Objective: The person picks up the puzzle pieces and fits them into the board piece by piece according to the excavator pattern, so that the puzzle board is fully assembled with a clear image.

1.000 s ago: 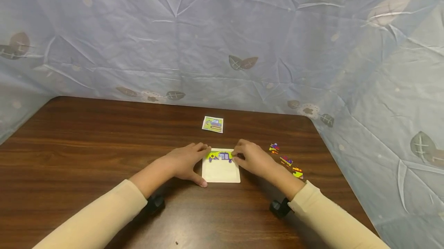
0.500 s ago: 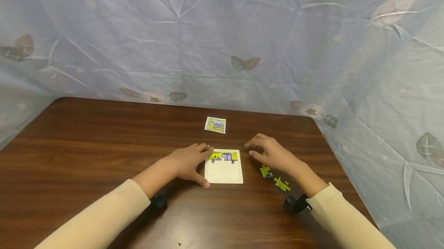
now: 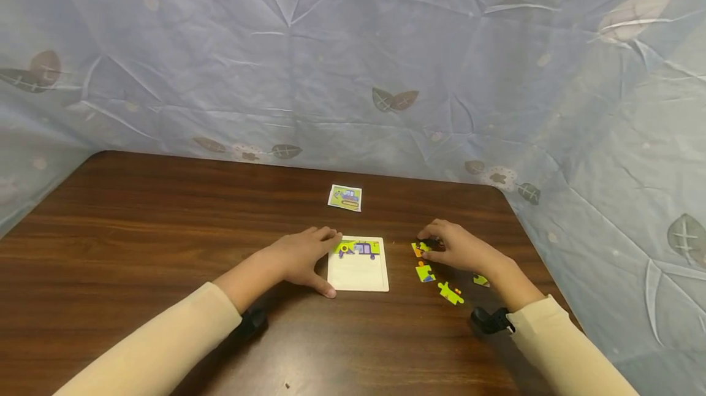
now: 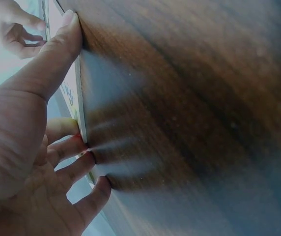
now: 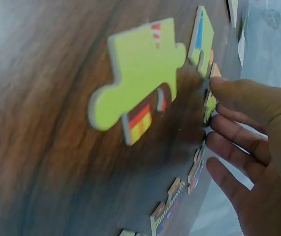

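Pale blue fabric printed with leaves (image 3: 386, 65) hangs in creased folds behind and to the right of a dark wooden surface (image 3: 138, 230), closing it in like a tent. Near the middle of that surface lies a white square puzzle tray (image 3: 358, 273), with a strip of green and purple pieces already seated along its far edge. The left hand (image 3: 300, 258) rests flat against the tray's left side, fingers straight along the far corner and thumb pressed to the near corner, grasping nothing. The right hand (image 3: 460, 249) sits well to the right of the tray, fingers relaxed and lowered over the loose puzzle pieces (image 3: 425, 272), its fingertips (image 5: 229, 91) touching an orange and yellow piece (image 3: 419, 249); I cannot tell whether it pinches it. A green piece (image 5: 135, 73) with a striped patch lies just nearer the person. Farther back, a small picture card (image 3: 345, 197) showing a vehicle lies alone.
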The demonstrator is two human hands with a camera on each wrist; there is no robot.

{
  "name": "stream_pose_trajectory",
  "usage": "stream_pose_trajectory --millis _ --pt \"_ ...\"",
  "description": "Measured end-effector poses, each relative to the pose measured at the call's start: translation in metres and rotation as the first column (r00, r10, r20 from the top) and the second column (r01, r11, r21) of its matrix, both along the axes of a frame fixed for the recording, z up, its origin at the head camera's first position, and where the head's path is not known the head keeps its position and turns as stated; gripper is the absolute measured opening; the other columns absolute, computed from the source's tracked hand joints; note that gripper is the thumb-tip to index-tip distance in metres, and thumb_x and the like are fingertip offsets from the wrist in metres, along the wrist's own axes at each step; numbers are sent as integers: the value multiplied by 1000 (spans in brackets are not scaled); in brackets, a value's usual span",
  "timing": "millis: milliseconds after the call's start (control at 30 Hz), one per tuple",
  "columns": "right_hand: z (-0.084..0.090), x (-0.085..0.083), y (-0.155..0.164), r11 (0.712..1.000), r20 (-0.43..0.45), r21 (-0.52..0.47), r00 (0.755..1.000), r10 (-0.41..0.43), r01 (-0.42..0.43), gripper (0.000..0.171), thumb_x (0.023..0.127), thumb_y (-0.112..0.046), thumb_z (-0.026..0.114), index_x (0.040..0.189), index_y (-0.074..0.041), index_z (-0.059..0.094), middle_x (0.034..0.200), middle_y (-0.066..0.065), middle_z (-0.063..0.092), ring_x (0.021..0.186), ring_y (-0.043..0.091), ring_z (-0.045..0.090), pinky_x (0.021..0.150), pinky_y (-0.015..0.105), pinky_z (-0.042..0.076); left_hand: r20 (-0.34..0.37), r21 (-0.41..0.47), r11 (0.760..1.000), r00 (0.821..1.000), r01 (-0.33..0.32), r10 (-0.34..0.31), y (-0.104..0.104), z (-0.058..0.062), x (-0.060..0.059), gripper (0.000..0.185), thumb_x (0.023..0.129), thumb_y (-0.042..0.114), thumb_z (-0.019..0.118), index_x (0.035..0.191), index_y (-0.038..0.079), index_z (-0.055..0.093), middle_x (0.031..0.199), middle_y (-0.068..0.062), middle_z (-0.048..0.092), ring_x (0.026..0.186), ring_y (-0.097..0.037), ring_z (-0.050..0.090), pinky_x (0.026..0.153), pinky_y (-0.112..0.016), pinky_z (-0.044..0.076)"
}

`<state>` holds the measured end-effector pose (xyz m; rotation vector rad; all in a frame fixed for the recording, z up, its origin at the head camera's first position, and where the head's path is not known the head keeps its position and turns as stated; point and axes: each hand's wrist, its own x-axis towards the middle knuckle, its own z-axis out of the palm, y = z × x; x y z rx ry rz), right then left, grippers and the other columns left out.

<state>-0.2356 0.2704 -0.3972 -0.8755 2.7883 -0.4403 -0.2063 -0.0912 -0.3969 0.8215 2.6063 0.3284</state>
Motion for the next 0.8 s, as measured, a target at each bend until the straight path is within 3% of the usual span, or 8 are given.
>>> stream_pose_trajectory --millis 433,800 --pt "-3 1 4 1000 -31 -13 999 13 -14 15 97 -14 75 110 -8 72 111 6 69 99 22 62 84 40 55 2 -9 1000 1000 -2 2 0 -1 0 113 81 65 81 167 16 28 175 -9 26 160 -40 28 117 -69 40" --pt "0 8 -18 1000 -127 9 992 -17 18 16 96 -19 76 104 -5 71 103 6 68 98 21 61 86 43 56 5 -14 1000 1000 -10 10 0 -1 1 113 81 66 81 167 16 28 175 -10 25 161 -41 27 120 -68 37"
